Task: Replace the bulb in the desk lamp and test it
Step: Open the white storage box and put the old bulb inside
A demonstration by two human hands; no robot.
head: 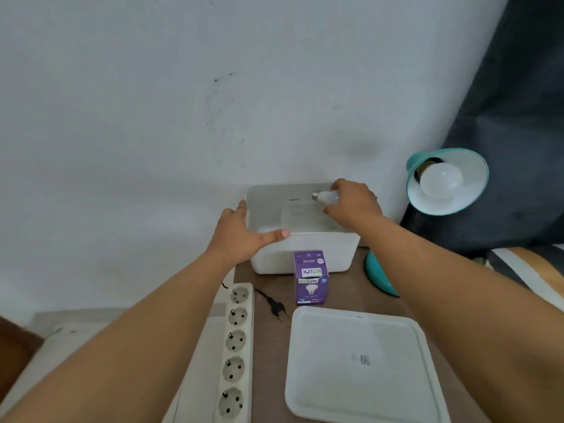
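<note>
My right hand [354, 206] holds a white bulb [328, 197] over the open white box [323, 248], its metal screw base pointing left. My left hand [244, 233] grips the box's near-left corner, thumb along the front rim. The teal desk lamp's shade [467, 190] stands at the right, tilted toward me, with a white bulb [441, 180] screwed in and unlit. The lamp's teal base [378, 276] shows behind my right forearm. A purple bulb carton [311, 279] stands in front of the box. The lamp's black plug [277, 308] lies loose on the brown table.
A white power strip [236, 352] with several sockets runs along the table's left edge. The box's white lid [363, 364] lies flat at the near right. A white wall stands behind; dark fabric [518, 117] hangs at the right.
</note>
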